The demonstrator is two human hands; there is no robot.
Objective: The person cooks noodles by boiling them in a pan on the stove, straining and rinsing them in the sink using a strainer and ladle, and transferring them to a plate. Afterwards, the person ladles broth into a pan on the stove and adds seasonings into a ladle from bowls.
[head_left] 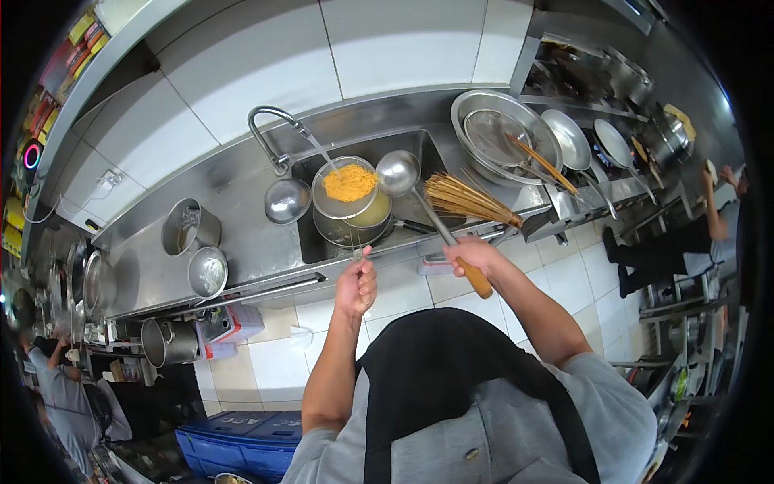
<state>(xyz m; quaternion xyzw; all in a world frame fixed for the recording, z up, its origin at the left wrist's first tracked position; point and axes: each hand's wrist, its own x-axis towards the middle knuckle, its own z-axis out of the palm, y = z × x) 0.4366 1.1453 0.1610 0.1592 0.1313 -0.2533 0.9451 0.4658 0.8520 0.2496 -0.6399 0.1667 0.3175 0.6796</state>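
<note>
My left hand (pixel 356 284) is closed on the thin wire handle of a round mesh strainer (pixel 320 208). Shredded orange-yellow food (pixel 350 184) lies in the strainer, and water from the curved faucet (pixel 274 110) runs onto it. Beneath the strainer, inside the sink (pixel 308 248), sits a metal pan (pixel 355 235) with a dark handle; cloudy yellowish liquid shows at the strainer's edge. My right hand (pixel 474 256) is wrapped round the wooden-ended handle of a large ladle (pixel 398 173). The ladle's bowl is just right of the strainer; whether they touch I cannot tell.
A bamboo brush (pixel 468 198) lies at the sink's right edge. Beyond it are stacked metal bowls (pixel 463 113) with strainers and chopsticks. On the left counter stand a metal pot (pixel 191 228) and round bowls (pixel 208 273). Other people (pixel 68 395) are at both sides. A blue bin (pixel 238 442) is below.
</note>
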